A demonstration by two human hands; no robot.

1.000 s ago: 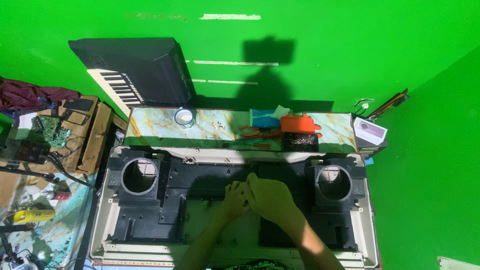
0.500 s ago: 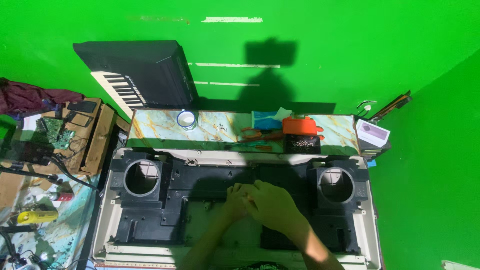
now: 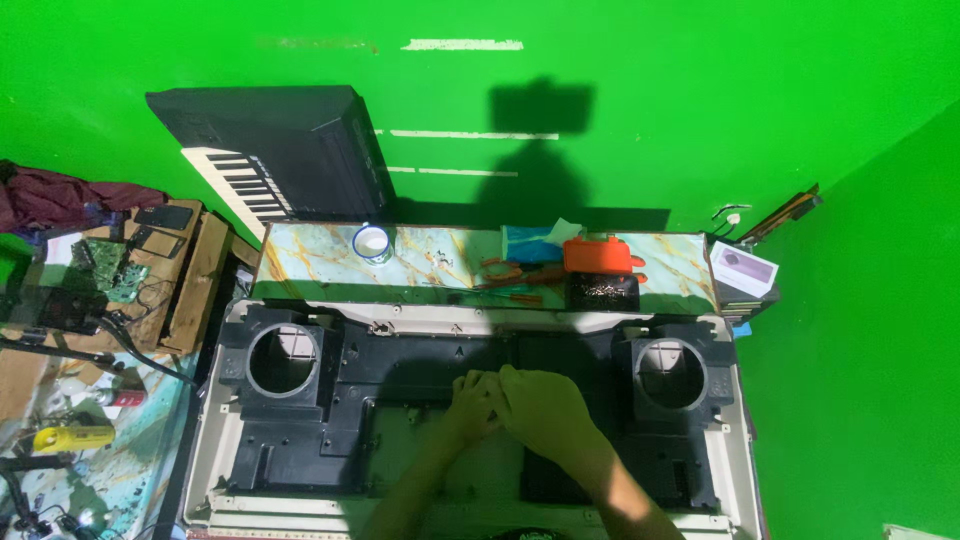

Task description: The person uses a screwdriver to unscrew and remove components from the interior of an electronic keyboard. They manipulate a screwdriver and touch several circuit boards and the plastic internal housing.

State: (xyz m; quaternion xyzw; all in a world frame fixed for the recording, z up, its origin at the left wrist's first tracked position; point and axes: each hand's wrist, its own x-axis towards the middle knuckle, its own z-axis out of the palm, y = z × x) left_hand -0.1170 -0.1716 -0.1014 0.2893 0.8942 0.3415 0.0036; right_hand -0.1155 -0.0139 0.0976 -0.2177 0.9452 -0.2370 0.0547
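A wide cream casing (image 3: 232, 320) lies open below me, holding a black plastic frame (image 3: 420, 360) with a round speaker hole at each end, left (image 3: 284, 360) and right (image 3: 672, 372). My left hand (image 3: 473, 402) and my right hand (image 3: 545, 410) meet at the middle of the frame, fingers curled and touching each other. The right hand partly covers the left. Whatever sits between the fingers is hidden.
A marble-patterned shelf (image 3: 320, 262) behind the casing carries a white cup (image 3: 372, 241), orange-handled tools (image 3: 515, 275), an orange case (image 3: 598, 254) and a small box (image 3: 742, 268). A black keyboard (image 3: 270, 150) leans against the green wall. Circuit boards and wires clutter the left side.
Both hands stay together at the frame's middle. The view has shifted only slightly.
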